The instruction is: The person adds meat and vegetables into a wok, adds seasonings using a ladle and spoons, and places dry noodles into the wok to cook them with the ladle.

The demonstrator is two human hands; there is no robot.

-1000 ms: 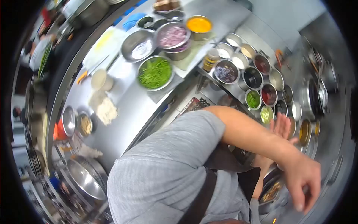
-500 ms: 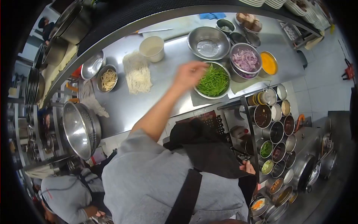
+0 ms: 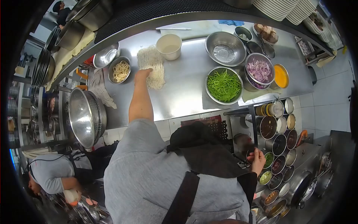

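My left hand is at the left edge of a flat block of pale dried rice noodles on the steel counter. Its thumb lies over the noodles; the other fingers are mostly hidden, closed at the edge. To its left sits a metal bowl of cut yellowish strips. A white tub stands just behind the noodles. Down at the right, beside the rack of containers, my right hand is closed in a pinch around a small dark thing that I cannot make out.
Toward the right of the counter stand bowls of cut green stalks, sliced purple onion and orange liquid, plus a steel bowl. Colanders are at left. A shelf overhangs the back. A co-worker bends at lower left.
My left hand has moved left from the bowl of green stalks to the noodles. My right hand has risen and shows more fully. The whole view has shifted slightly.
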